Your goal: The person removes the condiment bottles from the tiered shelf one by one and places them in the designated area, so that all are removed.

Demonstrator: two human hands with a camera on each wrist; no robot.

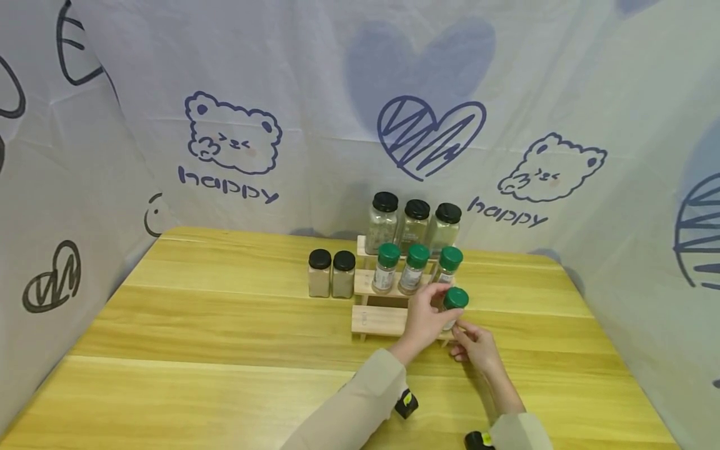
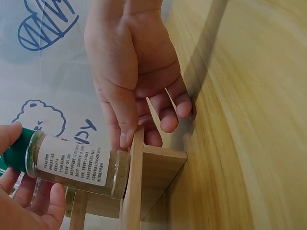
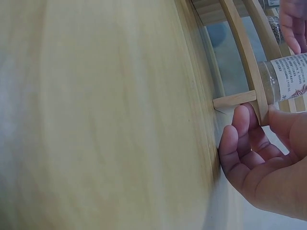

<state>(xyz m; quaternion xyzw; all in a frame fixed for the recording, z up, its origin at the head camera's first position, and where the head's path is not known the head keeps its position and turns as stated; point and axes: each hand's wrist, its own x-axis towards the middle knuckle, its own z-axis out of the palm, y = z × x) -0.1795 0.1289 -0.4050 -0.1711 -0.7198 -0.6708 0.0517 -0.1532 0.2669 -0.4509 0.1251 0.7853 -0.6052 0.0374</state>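
My left hand (image 1: 423, 317) grips a green-capped spice jar (image 1: 456, 299) near its top, fingers and thumb on either side. In the left wrist view the jar's white label (image 2: 74, 160) faces the camera, and its base meets the lowest board of a wooden tiered rack (image 1: 378, 319). At that board's right end, my right hand (image 1: 478, 350) pinches the edge between thumb and fingers, close beside the jar's base. The right wrist view shows the thumb (image 3: 287, 122) over the board and the fingers curled under it.
Three green-capped jars (image 1: 417, 257) stand on the middle tier, three taller black-capped jars (image 1: 416, 228) on the top tier. Two square black-capped jars (image 1: 332, 275) stand on the wooden table (image 1: 197, 325) left of the rack. A printed cloth (image 1: 320, 125) hangs behind.
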